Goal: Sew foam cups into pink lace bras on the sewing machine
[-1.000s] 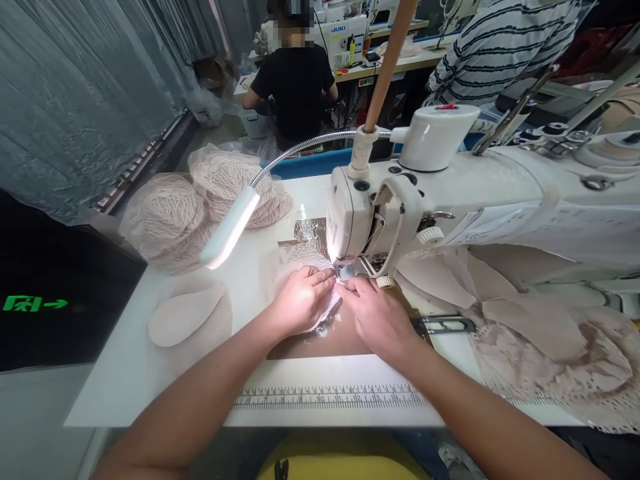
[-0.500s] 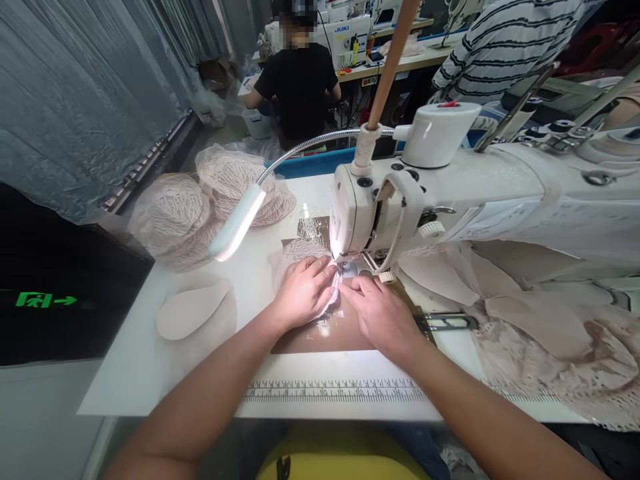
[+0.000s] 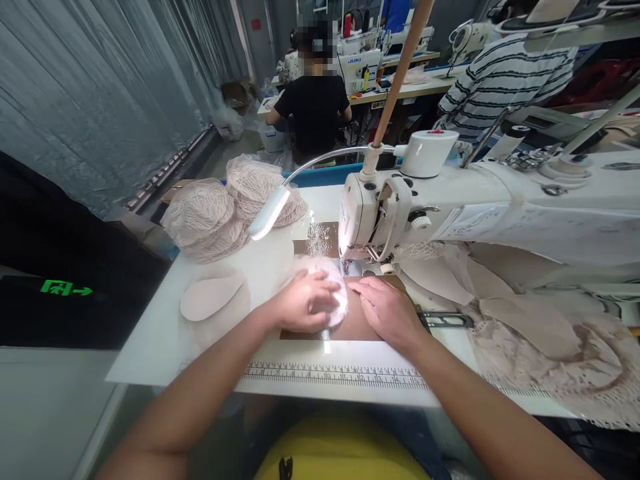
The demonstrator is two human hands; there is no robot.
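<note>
My left hand (image 3: 307,300) lies on a pale pink lace cup piece (image 3: 340,310), its fingers slightly bent and spread over the fabric. The piece rests on the brown plate (image 3: 360,327) in front of the sewing machine (image 3: 370,213), its rounded edge just left of the needle area. To the right, my right hand (image 3: 387,303) rests on the same plate with fingers stretched toward the piece. A small gap separates its fingertips from the fabric, and nothing shows in them. The machine's needle is too small to make out clearly.
Stacked lace pieces (image 3: 200,220) lie at the back left under a lamp (image 3: 270,212). A beige cup piece (image 3: 210,298) sits left. More beige fabric (image 3: 540,333) and black thread snips (image 3: 445,319) lie right. A ruler strip (image 3: 330,377) runs along the front. Other people (image 3: 315,110) sit beyond.
The lace piece has come away from under the needle area toward me and turned. My left hand has spread over it; my right fingertips have parted from it. The camera view has shifted.
</note>
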